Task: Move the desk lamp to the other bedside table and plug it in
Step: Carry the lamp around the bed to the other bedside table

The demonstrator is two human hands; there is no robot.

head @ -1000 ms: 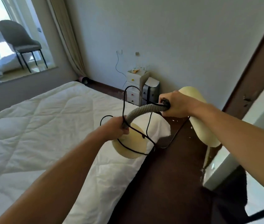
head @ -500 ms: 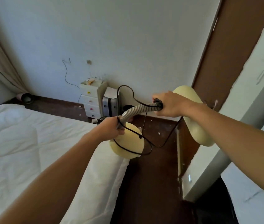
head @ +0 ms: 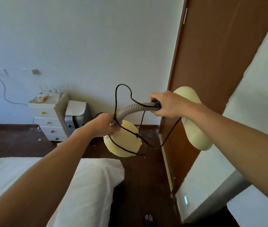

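Nearest you, the white bed (head: pixel 23 181) fills the lower left, its corner over the dark floor (head: pixel 143 185). Above that, you carry the desk lamp (head: pixel 123 141) in the air: your left hand (head: pixel 104 124) is closed around the grey flexible neck (head: pixel 130 108) just above the round cream base, your right hand (head: pixel 166 104) is closed around the neck's other end beside the cream shade (head: pixel 193 122). The black cord (head: pixel 121 89) loops between them. Farther off, a small white drawer unit (head: pixel 51 122) stands against the wall.

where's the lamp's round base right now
In the head view the lamp base hangs in mid-air at centre frame, just under the left hand, above the dark floor past the bed corner, with the black cord looped around it.
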